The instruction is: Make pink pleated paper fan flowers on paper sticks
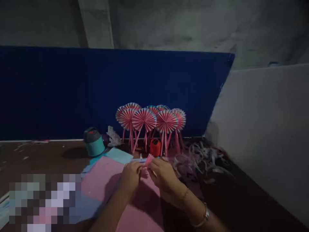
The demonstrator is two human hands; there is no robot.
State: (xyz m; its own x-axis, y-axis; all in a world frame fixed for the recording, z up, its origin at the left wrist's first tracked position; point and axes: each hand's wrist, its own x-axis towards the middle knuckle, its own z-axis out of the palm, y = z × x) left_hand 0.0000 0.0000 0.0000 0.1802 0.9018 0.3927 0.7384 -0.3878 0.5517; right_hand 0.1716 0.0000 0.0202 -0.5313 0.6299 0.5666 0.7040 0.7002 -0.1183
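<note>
Between my two hands is a small piece of folded pink paper (149, 160), with pleats showing at its upper end. My left hand (131, 175) pinches it from the left. From the right, my right hand (163, 172) has its fingers closed on the same paper; a bracelet and a watch-like band circle that wrist. Sheets of pink paper (103, 175) lie under and beside my hands, overlapping a light blue sheet (119, 155). Just beyond stand several round pleated paper fans (144, 120) on pink stick legs. A red spool-like object (155, 147) sits before them.
A teal container with a dark lid (94, 143) stands at the left, near crumpled clear plastic (113, 137). Tangled pale strips (205, 158) lie on the right. A blue panel (96, 90) rises behind, and a pale wall (270, 129) borders the right side.
</note>
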